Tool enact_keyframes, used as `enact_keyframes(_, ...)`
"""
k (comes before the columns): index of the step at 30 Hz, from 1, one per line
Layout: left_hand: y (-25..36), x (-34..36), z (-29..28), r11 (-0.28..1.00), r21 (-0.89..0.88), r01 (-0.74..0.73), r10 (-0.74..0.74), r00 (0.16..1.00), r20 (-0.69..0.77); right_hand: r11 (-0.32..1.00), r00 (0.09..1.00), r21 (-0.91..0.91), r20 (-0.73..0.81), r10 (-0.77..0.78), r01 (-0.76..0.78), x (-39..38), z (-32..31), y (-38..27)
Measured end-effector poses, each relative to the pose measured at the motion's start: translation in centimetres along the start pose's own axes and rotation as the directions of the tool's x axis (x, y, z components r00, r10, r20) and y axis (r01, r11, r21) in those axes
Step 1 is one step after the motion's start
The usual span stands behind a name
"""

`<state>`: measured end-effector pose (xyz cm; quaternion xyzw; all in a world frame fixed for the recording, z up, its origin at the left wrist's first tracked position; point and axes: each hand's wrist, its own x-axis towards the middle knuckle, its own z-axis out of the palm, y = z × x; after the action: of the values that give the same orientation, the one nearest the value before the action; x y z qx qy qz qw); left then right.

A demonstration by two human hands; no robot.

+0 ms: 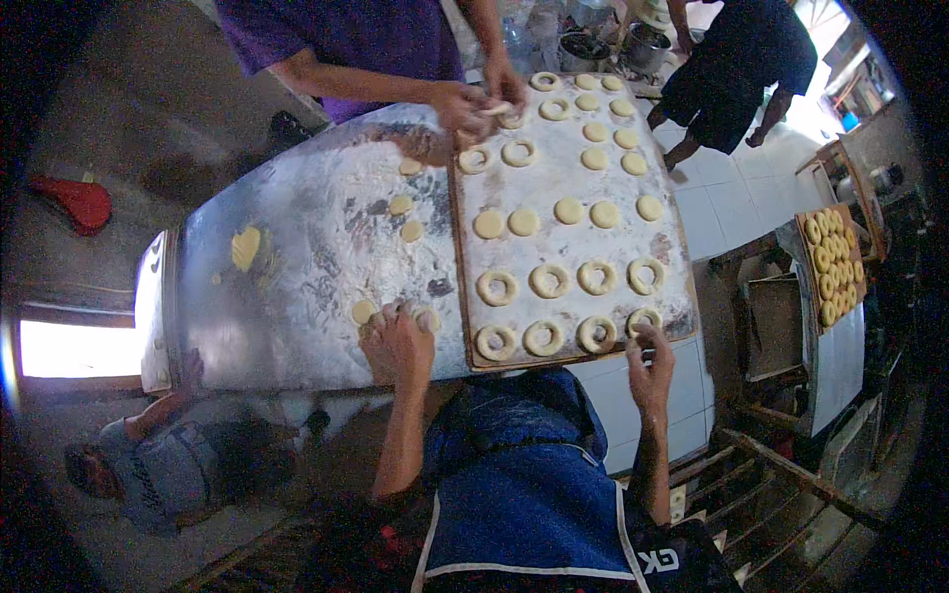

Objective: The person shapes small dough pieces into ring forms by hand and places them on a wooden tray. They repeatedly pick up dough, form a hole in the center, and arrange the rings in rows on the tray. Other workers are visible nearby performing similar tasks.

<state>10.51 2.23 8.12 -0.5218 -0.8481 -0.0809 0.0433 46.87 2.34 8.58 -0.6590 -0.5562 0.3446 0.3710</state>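
Note:
My left hand (pixel 400 343) is on the floured metal tabletop (pixel 306 336), fingers bent down and pressed together against a flat dough round (pixel 427 319). A second dough round (pixel 364 312) lies at the hand's left side. At the near right corner of a floured board (pixel 573 245), my right hand (pixel 650 364) pinches the near edge of a dough ring (pixel 645 319); its fingertips partly cover the ring. Other dough rings (pixel 544 338) sit in two near rows on the board. Behind them lie flat rounds (pixel 568 211) without holes.
Across the table, a person in purple (pixel 356 49) works a piece of dough (pixel 499 109) with both hands. A dough scrap (pixel 245 248) lies left. Another person (pixel 736 74) bends at the back right. A tray of rings (pixel 833 267) stands right, beside a wooden rack (pixel 791 474).

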Motion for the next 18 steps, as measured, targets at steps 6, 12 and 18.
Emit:
enact_keyframes(6,-3.5,0.1,-0.5,0.903,-0.421,0.08,0.06,0.949,0.309,0.922,0.849,0.165,0.359,-0.387,0.351,-0.9,14.3,-6.9)
enact_keyframes(12,-4.9,-0.4,-0.7,0.275,-0.925,0.263,0.073,0.953,0.293,0.973,0.791,0.215,0.579,-0.198,0.087,-0.5,23.7,-10.1)
enact_keyframes(18,-6.9,0.5,-2.0,0.428,-0.859,0.281,0.132,0.921,0.367,0.955,0.908,0.276,0.365,-0.207,0.106,-2.7,26.9,-11.5)
